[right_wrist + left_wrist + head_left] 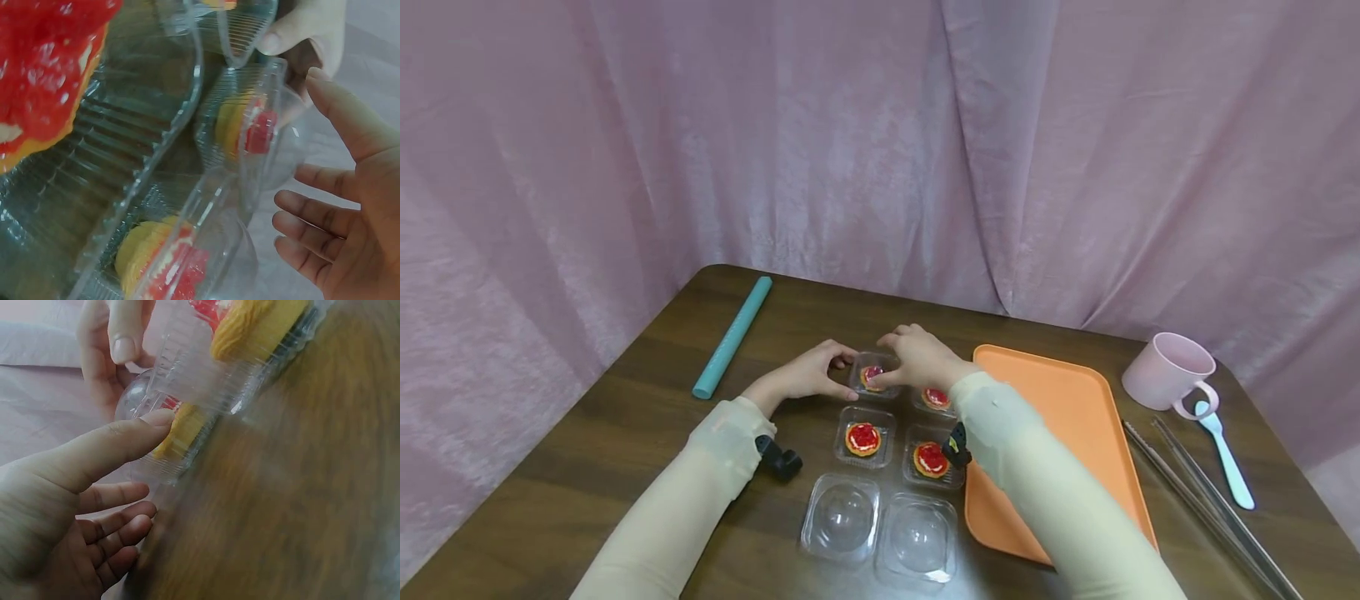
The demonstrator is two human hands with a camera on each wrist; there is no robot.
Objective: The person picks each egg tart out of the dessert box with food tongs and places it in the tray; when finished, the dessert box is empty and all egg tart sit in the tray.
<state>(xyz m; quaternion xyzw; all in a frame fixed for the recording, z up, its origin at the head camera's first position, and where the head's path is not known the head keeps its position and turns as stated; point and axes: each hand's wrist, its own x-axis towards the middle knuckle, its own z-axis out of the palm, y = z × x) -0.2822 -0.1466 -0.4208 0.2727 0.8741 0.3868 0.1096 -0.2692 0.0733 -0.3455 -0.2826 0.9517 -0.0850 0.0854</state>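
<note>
Both hands are at the far-left clear lidded container, which holds a red-topped tart. My left hand lies along its left side, fingers loosely bent; its thumb is at the container's edge, contact uncertain. On the other side, my right hand reaches over with thumb and fingers spread around the domed lid. A second lidded container, with a tart, is partly hidden under the right hand. Nearer stand two opened containers, with a left tart and a right tart.
Two clear domed lids, left and right, lie toward the front. An orange tray sits under the right forearm. Farther right are a pink mug, a light-blue spreader and metal tongs. A teal rod lies left.
</note>
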